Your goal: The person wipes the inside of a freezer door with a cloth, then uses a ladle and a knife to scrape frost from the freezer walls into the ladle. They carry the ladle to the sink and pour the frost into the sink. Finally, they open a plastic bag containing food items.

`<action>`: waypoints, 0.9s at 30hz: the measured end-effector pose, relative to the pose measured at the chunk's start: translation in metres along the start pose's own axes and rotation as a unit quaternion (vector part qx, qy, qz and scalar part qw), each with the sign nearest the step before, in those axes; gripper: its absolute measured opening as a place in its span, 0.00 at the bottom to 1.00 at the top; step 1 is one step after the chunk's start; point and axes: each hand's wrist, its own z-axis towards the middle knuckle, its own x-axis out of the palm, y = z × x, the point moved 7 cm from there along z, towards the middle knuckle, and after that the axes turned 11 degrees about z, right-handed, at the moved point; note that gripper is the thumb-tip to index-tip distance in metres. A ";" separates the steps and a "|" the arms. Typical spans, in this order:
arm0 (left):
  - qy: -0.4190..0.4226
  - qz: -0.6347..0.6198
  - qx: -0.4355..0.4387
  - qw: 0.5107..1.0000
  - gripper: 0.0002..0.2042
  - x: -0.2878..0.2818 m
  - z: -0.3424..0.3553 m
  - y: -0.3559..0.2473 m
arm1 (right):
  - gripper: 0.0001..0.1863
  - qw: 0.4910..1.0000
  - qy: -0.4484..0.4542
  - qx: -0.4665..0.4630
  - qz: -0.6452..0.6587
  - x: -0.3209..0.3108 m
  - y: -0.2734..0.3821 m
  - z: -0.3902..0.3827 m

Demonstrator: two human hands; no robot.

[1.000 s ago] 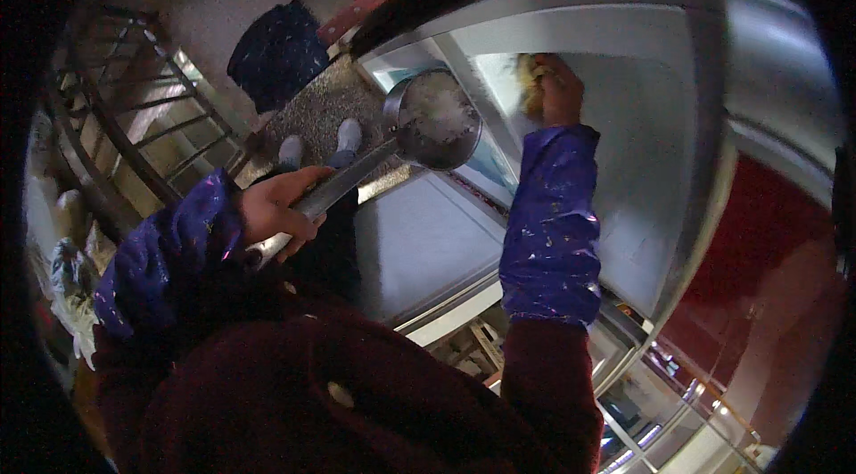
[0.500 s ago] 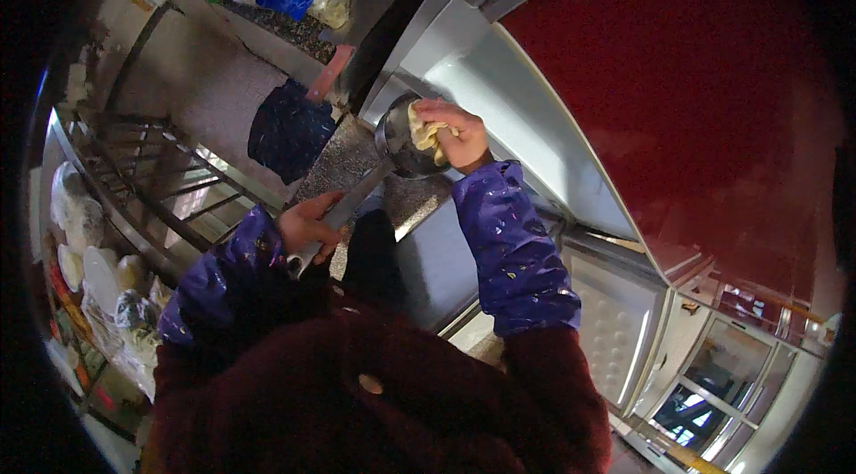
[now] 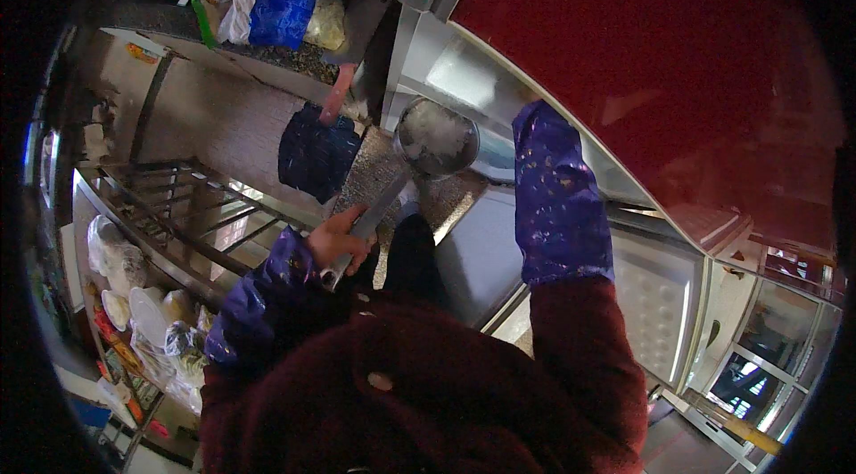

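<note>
"Metal dipper (image 3: 389, 195) in the left hand (image 3: 339, 242), fingers wrapped round the handle (image 3: 382, 206). What's the right hand up to?"

"can't tell tbh, it's hidden beyond the shiny purple sleeve (image 3: 562, 193), toward three o'clock from the left."

"and the bowl (image 3: 439, 168)?"

"about half past one from that fist, with cloudy whitish stuff (image 3: 435, 135) in it. I'd guess stiff, not fragile, but front-heavy, so it'd want to tip or slosh. Wet metal could be slippery too."

"so choke up on the handle, nearer the bowl?"

"yep, mid-handle, thumb on top imo."

"what's around it?"

"dark cloth (image 3: 319, 153) near twelve from the fist, big glossy red panel (image 3: 642, 73) at two."
</note>
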 end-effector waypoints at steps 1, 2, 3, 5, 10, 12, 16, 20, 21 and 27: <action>0.002 0.009 -0.006 1.000 0.35 0.000 0.000 0.000 | 0.16 0.999 0.012 -0.025 -0.026 0.016 0.003 0.002; 0.004 0.018 -0.011 1.000 0.35 0.000 0.001 0.000 | 0.15 0.998 0.023 -0.043 -0.046 0.030 0.005 0.003; 0.006 0.029 -0.019 0.999 0.36 0.002 0.000 -0.001 | 0.15 0.996 0.034 -0.058 -0.061 0.043 0.007 0.004; -0.007 0.003 -0.006 1.000 0.36 0.002 -0.001 0.000 | 0.15 0.994 0.068 -0.065 -0.059 0.065 0.013 -0.004; -0.028 0.105 -0.011 0.994 0.35 0.000 0.004 0.002 | 0.14 0.973 0.215 0.032 0.084 0.082 0.027 -0.038; -0.014 0.069 -0.016 0.997 0.35 0.001 0.003 0.006 | 0.13 0.936 0.290 0.114 0.163 0.081 0.031 -0.074; -0.004 0.085 -0.031 0.996 0.34 0.003 0.002 -0.001 | 0.13 0.934 0.335 -0.038 0.120 0.070 0.102 -0.133; -0.014 -0.044 -0.023 0.999 0.32 -0.002 0.008 0.006 | 0.13 0.939 0.170 0.107 0.277 0.052 0.082 -0.152; -0.010 -0.008 -0.024 1.000 0.33 0.001 0.007 0.000 | 0.15 0.900 0.133 0.184 0.371 0.050 0.067 -0.151; -0.014 0.041 -0.018 0.999 0.33 0.006 0.003 -0.008 | 0.22 0.612 -0.119 0.384 0.681 -0.016 0.021 -0.167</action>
